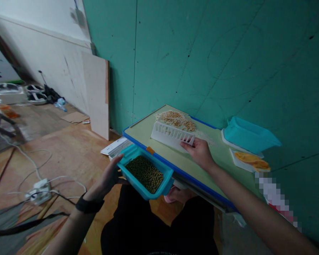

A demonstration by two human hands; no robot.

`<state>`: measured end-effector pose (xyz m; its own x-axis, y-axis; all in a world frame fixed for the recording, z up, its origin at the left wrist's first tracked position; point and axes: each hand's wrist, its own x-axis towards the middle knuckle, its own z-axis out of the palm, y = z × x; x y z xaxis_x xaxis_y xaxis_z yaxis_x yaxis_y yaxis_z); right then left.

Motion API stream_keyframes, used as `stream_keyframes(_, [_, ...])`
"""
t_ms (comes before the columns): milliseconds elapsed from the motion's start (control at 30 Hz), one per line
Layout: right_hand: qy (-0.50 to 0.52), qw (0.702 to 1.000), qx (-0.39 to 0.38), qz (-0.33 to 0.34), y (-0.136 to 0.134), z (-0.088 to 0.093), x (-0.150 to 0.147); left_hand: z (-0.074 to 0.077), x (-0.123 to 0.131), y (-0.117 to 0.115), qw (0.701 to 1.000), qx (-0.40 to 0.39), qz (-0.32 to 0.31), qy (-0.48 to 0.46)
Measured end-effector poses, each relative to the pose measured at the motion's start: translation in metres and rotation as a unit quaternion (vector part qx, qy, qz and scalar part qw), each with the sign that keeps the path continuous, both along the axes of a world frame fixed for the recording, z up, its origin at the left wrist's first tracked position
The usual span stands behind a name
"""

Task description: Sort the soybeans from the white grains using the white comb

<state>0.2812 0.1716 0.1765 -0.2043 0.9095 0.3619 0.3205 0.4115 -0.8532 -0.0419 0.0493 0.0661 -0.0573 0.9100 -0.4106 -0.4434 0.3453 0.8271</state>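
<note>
My left hand (112, 174) grips the left end of a turquoise plastic container (138, 187), held just below the table's front edge. Inside it lie green beans (139, 166) and, toward the right, yellowish beans (154, 177). My right hand (198, 150) is closed on the right end of a white slotted plastic strip (167, 139), which stands on edge on the tabletop. Directly behind the strip spreads a pile of yellowish beans (172, 118) mixed with pale grains. The fingertips of my left hand are partly hidden under the container.
The small table (215, 180) has a blue rim and stands against a green wall. At its right end are another turquoise container (251, 136) and a yellow cloth-like item (252, 161) on a white tray. A power strip (39, 191) with cables lies on the floor at left.
</note>
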Motion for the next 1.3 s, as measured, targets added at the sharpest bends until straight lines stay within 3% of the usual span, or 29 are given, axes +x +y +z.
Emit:
stream_keyframes(167, [-0.004, 0.999, 0.019, 0.026, -0.015, -0.006, 0.004, 0.001, -0.009, 0.009, 1.000, 0.007, 0.028, 0.010])
stream_keyframes(333, [0.016, 0.999, 0.045, -0.020, -0.014, -0.011, -0.012, 0.026, -0.011, 0.012, 0.996, 0.008, 0.079, 0.051])
stream_keyframes(433, [0.014, 0.999, 0.040, 0.013, -0.015, -0.013, -0.028, 0.038, -0.010, 0.009, 0.995, 0.010, 0.085, 0.052])
stream_keyframes(567, [-0.007, 0.998, 0.049, 0.041, -0.023, -0.012, -0.032, 0.043, -0.013, 0.004, 0.995, 0.017, 0.091, 0.036])
stream_keyframes(767, [-0.110, 0.981, 0.156, -0.022, -0.035, -0.009, -0.019, 0.030, -0.018, 0.003, 0.997, -0.005, 0.057, 0.047])
stream_keyframes(933, [-0.199, 0.952, 0.231, 0.032, -0.040, -0.014, -0.027, -0.001, -0.010, -0.003, 1.000, -0.019, -0.008, 0.006])
stream_keyframes(1000, [-0.181, 0.958, 0.220, -0.011, -0.026, -0.011, -0.026, -0.013, -0.001, -0.009, 1.000, -0.016, -0.026, -0.001])
stream_keyframes(1100, [-0.124, 0.971, 0.164, -0.126, 0.020, -0.003, -0.016, -0.022, 0.015, -0.017, 0.998, -0.038, -0.040, -0.012])
stream_keyframes(1200, [-0.047, 0.986, 0.071, -0.146, 0.075, 0.001, -0.007, -0.021, 0.030, -0.019, 0.997, -0.059, -0.043, -0.028])
stream_keyframes(1300, [0.013, 0.987, -0.004, -0.161, 0.112, -0.001, -0.009, -0.018, 0.039, -0.018, 0.997, -0.057, -0.036, -0.039])
